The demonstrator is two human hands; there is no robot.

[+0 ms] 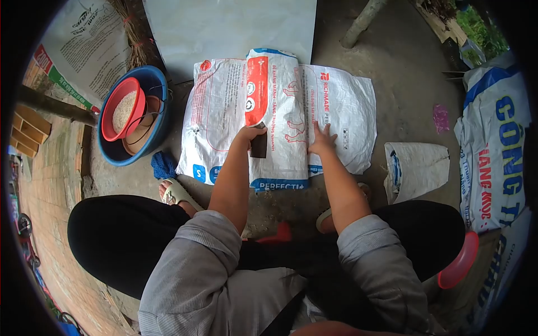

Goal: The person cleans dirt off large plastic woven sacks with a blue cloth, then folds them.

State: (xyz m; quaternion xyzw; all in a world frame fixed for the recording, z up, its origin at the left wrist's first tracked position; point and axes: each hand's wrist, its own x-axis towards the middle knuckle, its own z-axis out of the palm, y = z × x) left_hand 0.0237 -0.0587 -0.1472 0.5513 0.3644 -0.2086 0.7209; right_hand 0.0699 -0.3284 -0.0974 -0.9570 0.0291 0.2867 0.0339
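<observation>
We see L hand [248, 134] grip wrapped on dark tool [259, 145] over folded sack [277, 106], R hand [323, 140] spread flat beside; slick sack may shift, tool cd skid into it.

Even, diffuse daylight; exposure adequate. Faint shadows beneath left hand [250, 134] and right hand [322, 141] on white woven plastic sack [280, 95]. Strong fisheye curvature, black vignette at rim; edges soft.
</observation>
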